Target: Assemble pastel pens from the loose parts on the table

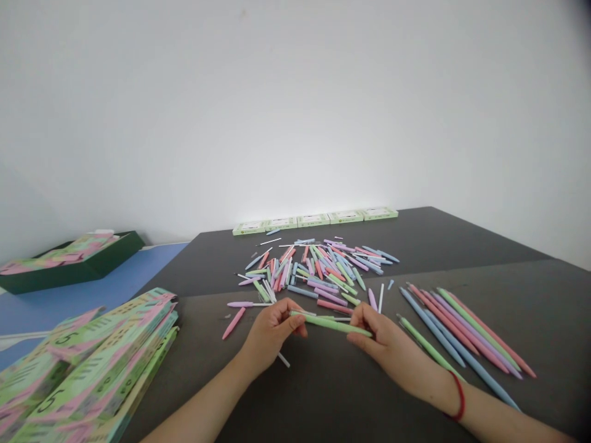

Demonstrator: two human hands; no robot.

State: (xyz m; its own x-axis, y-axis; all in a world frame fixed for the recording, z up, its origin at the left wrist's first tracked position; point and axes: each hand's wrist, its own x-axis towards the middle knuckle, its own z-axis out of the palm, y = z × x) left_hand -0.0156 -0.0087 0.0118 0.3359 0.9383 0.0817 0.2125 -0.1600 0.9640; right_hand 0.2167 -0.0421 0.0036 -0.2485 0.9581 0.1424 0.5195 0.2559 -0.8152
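Note:
A green pen is stretched between my two hands above the dark table. My left hand pinches its left end, where a clear tip shows. The right end sits between the thumb and fingers of my right hand, which has a red band at the wrist. Just beyond my hands lies a loose pile of pen barrels and white refills in pink, blue, green and purple. Assembled pens lie side by side to the right of my right hand. A white stick shows below my left hand.
Flat green-and-white boxes form a row at the table's back edge. Stacked printed cartons fill the near left. Behind them, a dark green tray with more cartons rests on a blue surface.

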